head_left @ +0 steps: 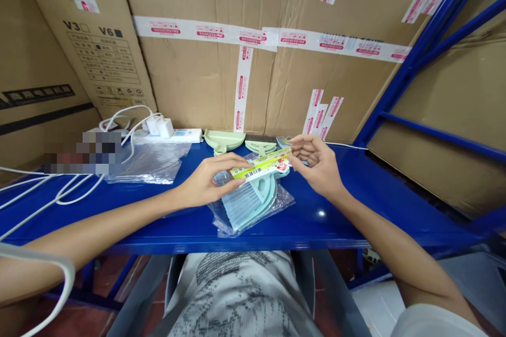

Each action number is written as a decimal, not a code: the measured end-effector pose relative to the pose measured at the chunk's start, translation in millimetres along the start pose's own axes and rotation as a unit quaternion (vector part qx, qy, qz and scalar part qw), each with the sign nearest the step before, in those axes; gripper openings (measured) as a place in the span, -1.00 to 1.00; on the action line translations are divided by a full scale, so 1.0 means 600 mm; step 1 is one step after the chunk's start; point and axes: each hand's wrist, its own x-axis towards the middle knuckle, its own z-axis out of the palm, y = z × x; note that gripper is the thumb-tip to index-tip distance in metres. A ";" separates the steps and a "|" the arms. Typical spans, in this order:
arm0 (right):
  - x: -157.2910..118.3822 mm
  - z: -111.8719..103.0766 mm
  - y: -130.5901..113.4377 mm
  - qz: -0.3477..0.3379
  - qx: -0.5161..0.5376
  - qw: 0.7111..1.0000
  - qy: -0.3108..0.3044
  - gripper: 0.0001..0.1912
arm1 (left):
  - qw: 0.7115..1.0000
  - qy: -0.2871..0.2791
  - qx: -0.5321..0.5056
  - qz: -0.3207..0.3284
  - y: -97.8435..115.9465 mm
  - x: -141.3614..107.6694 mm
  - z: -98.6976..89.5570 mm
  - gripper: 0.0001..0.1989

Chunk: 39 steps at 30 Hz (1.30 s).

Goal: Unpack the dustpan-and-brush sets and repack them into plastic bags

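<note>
A printed yellow-green and white label card (261,167) is held level by its two ends above the table. My left hand (209,180) pinches the left end between thumb and fingers. At the right end, my right hand (318,164) grips the card with its thumb in front and its fingers curled. Just below the card lies a light blue brush and dustpan set (247,204) in a clear plastic bag (227,229); the card covers part of it. Whether the card is joined to the bag, I cannot tell.
Behind my hands stand a pale green dustpan (224,140) and a green brush (261,147). Flat plastic bags (152,166), a power strip (185,136) and white cables (81,181) occupy the left. Cardboard (197,79) walls the back; a blue metal frame (411,63) rises at right.
</note>
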 end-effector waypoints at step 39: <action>0.039 -0.087 0.048 0.181 -0.257 0.920 -0.234 -0.57 | 0.996 -0.012 0.073 -0.059 -0.055 0.000 -0.005 -0.85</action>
